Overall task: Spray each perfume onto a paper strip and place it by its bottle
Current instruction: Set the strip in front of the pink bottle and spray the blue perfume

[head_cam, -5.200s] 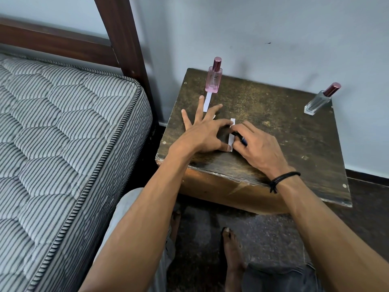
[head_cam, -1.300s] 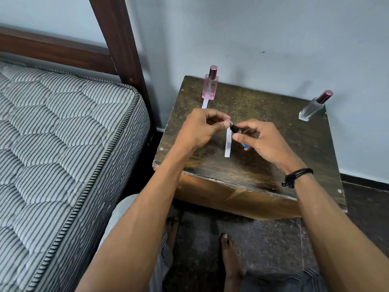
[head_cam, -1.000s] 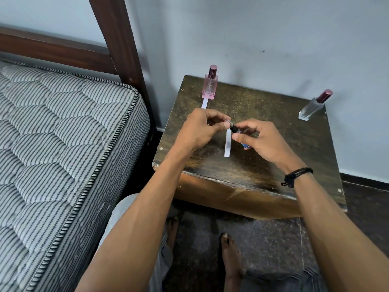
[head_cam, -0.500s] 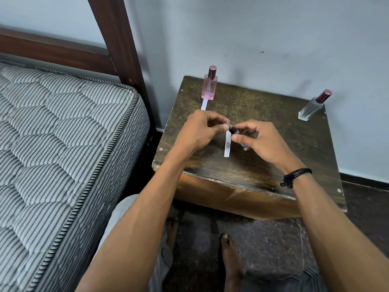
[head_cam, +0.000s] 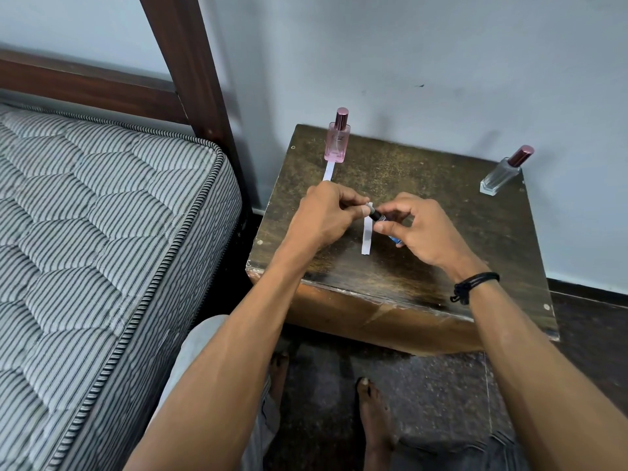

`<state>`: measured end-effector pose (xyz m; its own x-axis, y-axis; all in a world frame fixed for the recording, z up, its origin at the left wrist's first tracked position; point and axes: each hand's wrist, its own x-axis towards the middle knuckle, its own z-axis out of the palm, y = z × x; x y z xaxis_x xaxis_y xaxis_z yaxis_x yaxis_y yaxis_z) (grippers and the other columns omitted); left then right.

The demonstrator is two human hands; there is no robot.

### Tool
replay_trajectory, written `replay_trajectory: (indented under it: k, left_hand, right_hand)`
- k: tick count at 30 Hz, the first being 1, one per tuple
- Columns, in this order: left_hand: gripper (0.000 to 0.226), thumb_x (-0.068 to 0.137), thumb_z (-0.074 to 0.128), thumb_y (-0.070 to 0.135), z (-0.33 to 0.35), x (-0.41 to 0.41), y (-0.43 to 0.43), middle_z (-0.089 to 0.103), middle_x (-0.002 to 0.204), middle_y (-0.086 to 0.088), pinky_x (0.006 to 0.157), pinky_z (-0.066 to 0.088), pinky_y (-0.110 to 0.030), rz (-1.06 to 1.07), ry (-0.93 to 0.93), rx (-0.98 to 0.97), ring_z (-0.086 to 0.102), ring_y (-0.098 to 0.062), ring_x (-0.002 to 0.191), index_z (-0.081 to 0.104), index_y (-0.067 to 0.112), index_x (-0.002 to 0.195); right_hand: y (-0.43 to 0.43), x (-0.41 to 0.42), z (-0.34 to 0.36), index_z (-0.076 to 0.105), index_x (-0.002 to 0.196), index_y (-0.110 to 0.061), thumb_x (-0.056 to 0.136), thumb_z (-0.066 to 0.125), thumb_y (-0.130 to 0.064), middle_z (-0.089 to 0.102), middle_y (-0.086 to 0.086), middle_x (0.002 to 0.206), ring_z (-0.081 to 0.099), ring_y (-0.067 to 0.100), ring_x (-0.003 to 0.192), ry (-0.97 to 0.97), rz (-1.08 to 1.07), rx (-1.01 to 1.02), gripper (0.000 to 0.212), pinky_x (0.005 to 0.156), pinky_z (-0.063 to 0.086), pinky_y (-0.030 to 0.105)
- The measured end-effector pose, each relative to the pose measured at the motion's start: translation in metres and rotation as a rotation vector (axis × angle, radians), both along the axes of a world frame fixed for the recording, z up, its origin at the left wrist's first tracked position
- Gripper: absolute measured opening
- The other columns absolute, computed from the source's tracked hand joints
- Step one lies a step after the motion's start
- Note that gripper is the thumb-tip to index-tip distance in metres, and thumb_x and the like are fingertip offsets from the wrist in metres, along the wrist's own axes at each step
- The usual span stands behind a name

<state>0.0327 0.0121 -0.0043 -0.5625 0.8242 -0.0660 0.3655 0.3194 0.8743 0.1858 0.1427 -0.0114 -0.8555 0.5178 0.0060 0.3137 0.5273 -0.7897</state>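
— Two hands meet above the wooden table; what does each hold?
— The left hand pinches the top of a white paper strip, which hangs straight down. The right hand curls round a small blue bottle, its dark top touching or just beside the strip's upper end; I cannot tell which.
— And the other bottles?
— A pink bottle stands upright at the back left corner with a second strip lying in front of it, touching its base. A clear bottle stands at the back right corner, well apart.
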Motion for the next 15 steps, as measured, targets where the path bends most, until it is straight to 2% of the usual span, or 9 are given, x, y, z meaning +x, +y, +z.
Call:
replay_trajectory:
  k: [4, 9, 11, 13, 15]
  left_hand:
    - [0.017, 0.088, 0.077, 0.024, 0.0004, 0.0045, 0.0016, 0.076, 0.107, 0.010, 0.101, 0.052, -0.033, 0.011, 0.009, 0.008, 0.068, -0.004, 0.103, 0.080, 0.022, 0.104]
    - [0.016, 0.087, 0.077, 0.023, 0.0003, 0.0051, 0.0015, 0.076, 0.106, 0.013, 0.100, 0.052, -0.028, 0.006, 0.028, 0.033, 0.068, -0.001, 0.102, 0.080, 0.022, 0.103]
    - [0.015, 0.087, 0.077, 0.024, -0.0003, 0.0035, 0.0012, 0.077, 0.101, 0.014, 0.091, 0.051, -0.019, 0.009, 0.013, 0.054, 0.067, 0.003, 0.096, 0.080, 0.023, 0.102]
    - [0.015, 0.087, 0.077, 0.024, -0.0008, 0.0028, 0.0010, 0.076, 0.095, 0.015, 0.077, 0.045, -0.005, 0.020, -0.005, 0.089, 0.066, 0.010, 0.088, 0.080, 0.023, 0.102]
    - [0.014, 0.086, 0.078, 0.022, -0.0002, 0.0028, 0.0010, 0.076, 0.091, 0.015, 0.073, 0.043, -0.002, 0.026, -0.044, 0.142, 0.066, 0.011, 0.083, 0.079, 0.022, 0.100]
  right_hand:
    - [0.0014, 0.0004, 0.0000, 0.077, 0.101, -0.024, 0.087, 0.082, -0.016, 0.060, -0.010, 0.085, 0.062, 0.026, 0.083, -0.005, -0.017, 0.028, 0.017, 0.074, 0.057, 0.048]
    - [0.0006, 0.0009, 0.0004, 0.075, 0.101, -0.028, 0.087, 0.082, -0.018, 0.062, -0.004, 0.088, 0.062, 0.027, 0.084, 0.005, -0.013, 0.049, 0.019, 0.084, 0.052, 0.052]
    - [0.0010, 0.0000, -0.0003, 0.075, 0.103, -0.027, 0.088, 0.081, -0.019, 0.063, -0.004, 0.091, 0.063, 0.026, 0.085, 0.010, -0.023, 0.051, 0.018, 0.085, 0.052, 0.053]
    - [0.0017, -0.0014, 0.0001, 0.074, 0.102, -0.030, 0.088, 0.081, -0.021, 0.063, -0.005, 0.092, 0.064, 0.025, 0.086, 0.023, -0.037, 0.027, 0.018, 0.084, 0.054, 0.055]
    - [0.0016, -0.0025, 0.0019, 0.073, 0.100, -0.036, 0.088, 0.082, -0.023, 0.063, -0.008, 0.093, 0.065, 0.023, 0.088, 0.044, -0.051, 0.004, 0.020, 0.082, 0.057, 0.055]
